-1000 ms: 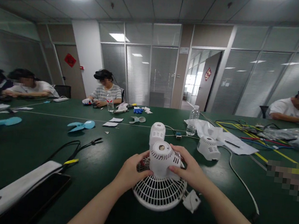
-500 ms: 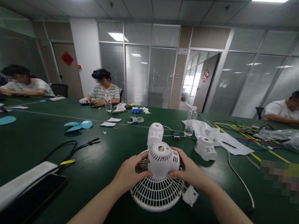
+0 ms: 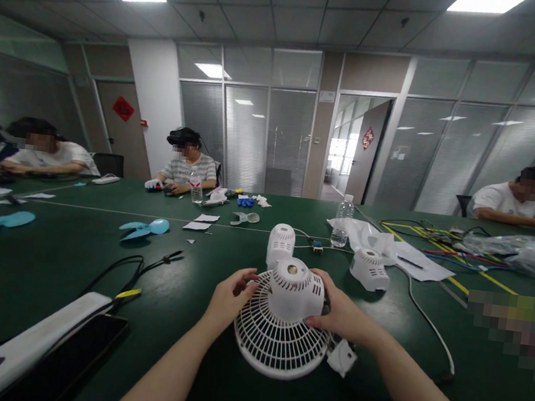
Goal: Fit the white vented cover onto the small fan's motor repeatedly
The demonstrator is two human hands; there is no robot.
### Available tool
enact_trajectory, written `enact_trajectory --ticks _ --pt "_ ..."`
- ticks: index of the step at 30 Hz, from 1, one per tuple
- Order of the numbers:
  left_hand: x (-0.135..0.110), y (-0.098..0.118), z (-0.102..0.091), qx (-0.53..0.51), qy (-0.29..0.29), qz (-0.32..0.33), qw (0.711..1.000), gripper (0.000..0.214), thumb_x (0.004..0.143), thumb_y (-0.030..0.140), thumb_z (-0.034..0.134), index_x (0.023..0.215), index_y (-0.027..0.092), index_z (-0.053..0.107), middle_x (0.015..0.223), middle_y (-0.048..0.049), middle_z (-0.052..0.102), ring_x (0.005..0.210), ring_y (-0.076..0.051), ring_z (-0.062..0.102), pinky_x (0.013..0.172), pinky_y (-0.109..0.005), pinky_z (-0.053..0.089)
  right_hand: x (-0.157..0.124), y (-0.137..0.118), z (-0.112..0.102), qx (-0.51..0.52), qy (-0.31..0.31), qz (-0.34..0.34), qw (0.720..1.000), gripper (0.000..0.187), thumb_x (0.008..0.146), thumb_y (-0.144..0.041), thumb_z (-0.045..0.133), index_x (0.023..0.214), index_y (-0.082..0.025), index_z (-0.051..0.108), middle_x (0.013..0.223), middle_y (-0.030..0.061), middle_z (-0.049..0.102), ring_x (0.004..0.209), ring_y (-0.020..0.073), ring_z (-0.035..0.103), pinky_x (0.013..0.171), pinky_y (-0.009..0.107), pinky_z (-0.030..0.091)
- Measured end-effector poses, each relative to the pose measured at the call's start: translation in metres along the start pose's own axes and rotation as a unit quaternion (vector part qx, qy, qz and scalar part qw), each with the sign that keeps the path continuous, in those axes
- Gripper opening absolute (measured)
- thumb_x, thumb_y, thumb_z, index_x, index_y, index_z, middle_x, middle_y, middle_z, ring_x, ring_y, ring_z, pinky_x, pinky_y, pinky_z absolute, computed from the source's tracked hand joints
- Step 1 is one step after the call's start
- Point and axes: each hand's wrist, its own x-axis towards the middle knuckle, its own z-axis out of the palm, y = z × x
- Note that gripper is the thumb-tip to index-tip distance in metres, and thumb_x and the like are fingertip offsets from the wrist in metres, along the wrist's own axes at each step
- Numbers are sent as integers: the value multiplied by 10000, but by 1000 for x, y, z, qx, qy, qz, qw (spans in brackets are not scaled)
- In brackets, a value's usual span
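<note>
A white slotted motor cover sits upright over the back of a round white fan grille in front of me. My right hand is closed around the cover's right side, fingers behind and thumb in front. To the left, my left hand is apart from the cover, its fingers bent and spread near the grille's left rim, holding nothing. Just behind stands another white slotted housing. A small white part lies at the grille's right edge. What sits under the cover is hidden.
A similar white cover, a water bottle and paper lie to the right. On the left are blue fan blades, a white power strip and a dark phone. Several people sit around the green table.
My left hand has let go of the cover and drawn a little to the left. My right hand stays on the cover. The view has shifted slightly.
</note>
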Motion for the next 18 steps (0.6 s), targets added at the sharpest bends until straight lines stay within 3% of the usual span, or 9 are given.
enact_trajectory --ticks 4,10,15,18 --pt "7 -20 -6 13 22 -18 1000 390 856 363 576 1203 193 630 1076 -73 726 943 -218 680 851 -361 542 4 7 1 3 15 0 1000 931 635 -241 814 1404 -235 289 1378 109 535 1267 295 536 1105 464 382" --pt "8 -29 -14 46 18 -45 998 356 874 316 545 1194 188 635 1073 -67 725 961 -205 681 885 -353 538 -3 17 4 2 46 11 999 851 688 -320 790 1376 -238 296 1351 119 554 1238 291 567 1053 463 459" --pt "8 -30 -14 77 -19 -62 995 320 890 311 553 1181 217 646 1076 -45 728 921 -184 688 846 -320 548 -54 24 0 -41 146 74 986 812 727 -418 739 1375 -240 284 1315 146 575 1165 328 614 1009 510 496" --pt "7 -30 -14 92 -42 -67 993 304 896 314 563 1179 246 649 1081 -27 729 919 -178 689 854 -313 541 -95 36 -13 -61 224 139 963 883 707 -539 707 1400 -217 262 1300 193 577 1143 372 626 967 524 522"
